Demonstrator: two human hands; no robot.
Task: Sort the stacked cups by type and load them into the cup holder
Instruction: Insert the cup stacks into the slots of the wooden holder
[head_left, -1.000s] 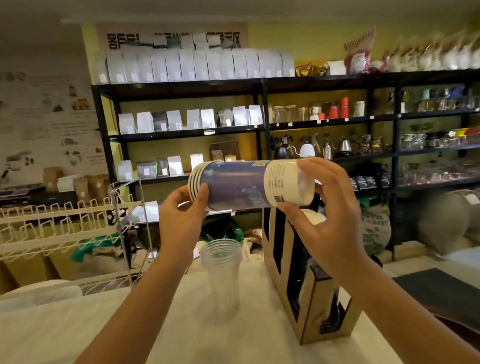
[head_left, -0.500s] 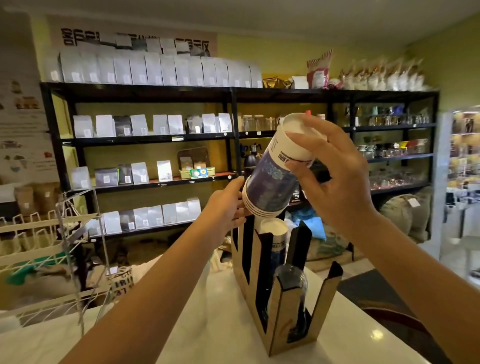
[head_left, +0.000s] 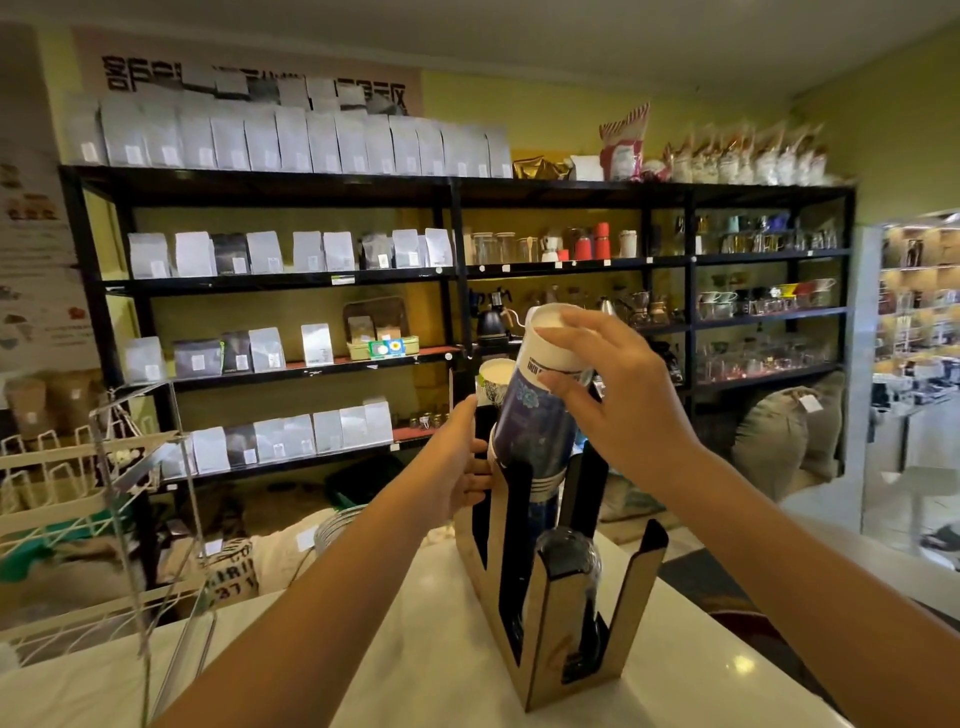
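A stack of blue-and-white paper cups (head_left: 535, 415), bottom up, stands tilted in the middle slot of the brown and black cup holder (head_left: 540, 639) on the white counter. My right hand (head_left: 618, 405) grips the stack near its top. My left hand (head_left: 457, 467) rests against the stack's lower rims and the holder's left wall. Another paper cup stack (head_left: 493, 375) shows behind, in the far slot. Clear plastic cups (head_left: 569, 556) sit in the near slot.
A white wire rack (head_left: 78, 499) stands at the left of the counter (head_left: 415, 675). Clear cup rims (head_left: 335, 525) peek out behind my left forearm. Black shelves (head_left: 452, 270) with bags and coffee gear fill the back wall.
The cup stack went from lying level between my hands to upright, then came down with its rim end in the holder's middle slot. The camera turned right.
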